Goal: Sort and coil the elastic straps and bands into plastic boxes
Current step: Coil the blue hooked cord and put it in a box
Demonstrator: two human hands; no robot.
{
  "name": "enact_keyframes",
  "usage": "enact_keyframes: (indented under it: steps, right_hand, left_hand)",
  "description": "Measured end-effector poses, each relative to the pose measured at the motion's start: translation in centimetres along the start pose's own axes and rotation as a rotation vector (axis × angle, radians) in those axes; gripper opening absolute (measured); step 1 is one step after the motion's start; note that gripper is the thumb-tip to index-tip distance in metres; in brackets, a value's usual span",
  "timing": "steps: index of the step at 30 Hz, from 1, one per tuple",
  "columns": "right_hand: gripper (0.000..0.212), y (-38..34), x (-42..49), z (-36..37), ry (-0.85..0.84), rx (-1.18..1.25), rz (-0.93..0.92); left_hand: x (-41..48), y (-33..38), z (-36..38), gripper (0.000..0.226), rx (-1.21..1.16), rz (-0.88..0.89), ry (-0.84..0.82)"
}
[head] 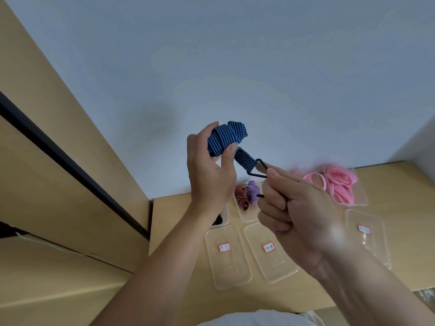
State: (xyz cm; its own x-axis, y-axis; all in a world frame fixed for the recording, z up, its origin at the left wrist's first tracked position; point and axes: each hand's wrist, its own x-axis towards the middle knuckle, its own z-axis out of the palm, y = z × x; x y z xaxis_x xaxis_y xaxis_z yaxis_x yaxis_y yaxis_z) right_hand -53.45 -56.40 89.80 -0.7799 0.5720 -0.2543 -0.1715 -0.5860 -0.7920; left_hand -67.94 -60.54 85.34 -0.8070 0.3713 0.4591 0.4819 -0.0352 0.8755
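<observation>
The person's left hand (209, 175) grips a coiled bundle of blue-and-black striped elastic strap (227, 137), with the fingers wrapped behind it and the thumb pressed on its front. The bundle is held in the air, above a clear plastic box (249, 217) in the picture. A short tail of strap runs from the bundle to a black wire triangle hook (257, 174). The right hand (299, 215) pinches the hook's stem between thumb and curled fingers.

The clear box stands on a light wooden table (400, 208) and holds a red-and-black striped coil (242, 200) and a purple striped coil (254, 194). Right of this box, another clear container (362, 200) is filled with pink flat bands (339, 184). Nearer the person than the box lie three clear labelled boxes (226, 271).
</observation>
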Motion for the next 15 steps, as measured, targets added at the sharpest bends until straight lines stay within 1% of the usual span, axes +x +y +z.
enact_keyframes:
  steps: [4, 7, 11, 13, 15]
  right_hand:
    - [0.023, 0.0, -0.1, 0.0, 0.020, 0.072, -0.034]
    - [0.028, 0.2, -0.2, -0.4, 0.064, -0.004, -0.127]
    - [0.032, 0.6, -0.3, -1.1, 0.137, -0.253, -0.290]
    - [0.040, 0.6, -0.4, -1.7, 0.114, -0.437, -0.401]
    - [0.048, 0.1, -0.2, -2.5, 0.060, -0.647, -0.568]
  left_hand:
    - [0.0, 1.0, 0.3, 0.042, -0.065, -0.033, -0.015]
    - [0.3, 1.5, 0.2, 0.040, -0.129, -0.120, -0.051]
    - [0.8, 2.2, -0.4, 0.039, -0.279, -0.237, -0.048]
    - [0.9, 2.6, -0.5, 0.033, -0.401, -0.328, -0.063]
    - [1.0, 3.2, -0.5, 0.028, -0.513, -0.416, -0.066]
